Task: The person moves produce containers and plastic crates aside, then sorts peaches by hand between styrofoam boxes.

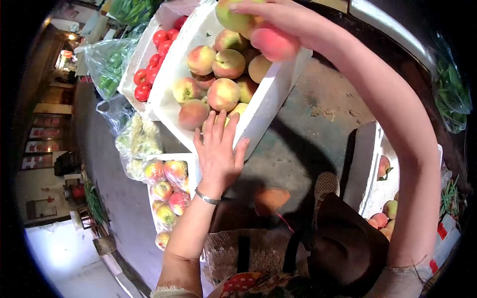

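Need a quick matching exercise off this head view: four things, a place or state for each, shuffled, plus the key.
1. Left hand
2. Right hand
3. Tomatoes
4. Bracelet

A. Red, just left of the peach box
B. At the picture's top edge, holding peaches
C. Silvery, around a wrist
D. At the near end of the peach box

Pairs: 1-D, 2-B, 3-A, 4-C

The peaches [223, 94] had matt, velvety-looking skins; their crate [263, 109] was foam-like, smooth and dull; the tomatoes [142, 92] were smooth and glossy. The bag of greens [109, 67] was thin, clear, crinkled plastic with a shine, and shiny film [176, 170] covered the apples [162, 190]. The bracelet [207, 198] was shiny metal; the floor [318, 99] was matt and rough-looking.
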Action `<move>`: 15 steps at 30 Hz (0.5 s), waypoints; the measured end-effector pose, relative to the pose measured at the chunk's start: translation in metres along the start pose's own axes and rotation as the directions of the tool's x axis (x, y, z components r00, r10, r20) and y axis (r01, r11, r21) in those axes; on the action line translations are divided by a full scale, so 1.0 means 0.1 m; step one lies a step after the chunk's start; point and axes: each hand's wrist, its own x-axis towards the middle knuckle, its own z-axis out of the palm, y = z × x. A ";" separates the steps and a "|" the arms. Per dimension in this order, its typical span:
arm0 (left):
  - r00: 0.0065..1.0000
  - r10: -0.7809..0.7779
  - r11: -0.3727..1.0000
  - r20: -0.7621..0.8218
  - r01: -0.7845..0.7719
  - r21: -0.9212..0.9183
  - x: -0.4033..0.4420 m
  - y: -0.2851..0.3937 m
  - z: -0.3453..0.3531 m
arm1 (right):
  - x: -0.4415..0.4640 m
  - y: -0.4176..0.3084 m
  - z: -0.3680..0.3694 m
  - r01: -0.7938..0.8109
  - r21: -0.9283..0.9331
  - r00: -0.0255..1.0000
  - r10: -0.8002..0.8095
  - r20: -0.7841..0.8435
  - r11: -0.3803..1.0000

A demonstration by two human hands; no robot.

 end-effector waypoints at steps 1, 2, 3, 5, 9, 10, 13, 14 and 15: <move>1.000 -0.011 1.000 0.003 0.011 -0.005 0.00 0.00 0.01 | 0.15 -0.02 0.05 -0.076 -0.204 0.990 0.049 -0.136 0.976; 1.000 -0.015 1.000 0.009 0.015 -0.005 0.01 0.00 0.00 | 0.33 0.07 0.12 -0.108 -0.252 0.960 0.035 -0.278 0.962; 1.000 -0.014 1.000 0.009 0.014 -0.018 0.00 0.00 -0.01 | 0.46 0.24 0.20 0.047 -0.248 0.888 -0.153 -0.433 0.968; 1.000 -0.013 0.999 0.006 0.013 -0.036 0.00 0.00 -0.03 | 0.65 0.47 0.13 0.140 -0.347 0.834 -0.299 -0.463 0.927; 1.000 -0.013 0.999 -0.007 0.013 -0.032 -0.01 -0.02 -0.01 | -0.16 0.18 -0.03 0.221 -0.376 0.853 -0.365 -0.372 0.900; 1.000 -0.010 0.999 -0.013 0.010 -0.039 -0.01 -0.03 0.01 | -0.32 0.23 -0.13 0.200 -0.414 0.842 -0.372 -0.390 0.888; 0.993 0.067 0.992 -0.093 -0.076 -0.099 -0.02 -0.14 0.10 | -1.14 0.61 -0.55 0.233 -0.283 0.840 -0.339 -0.423 0.931; 0.989 0.082 0.992 -0.123 -0.093 -0.090 -0.03 -0.14 0.13 | -1.50 0.75 -0.72 0.176 -0.249 0.860 -0.271 -0.432 0.953; 0.982 0.137 0.976 -0.127 -0.156 -0.152 0.01 -0.14 0.09 | -1.84 1.24 -1.05 0.044 -0.516 0.815 -0.330 -0.476 0.855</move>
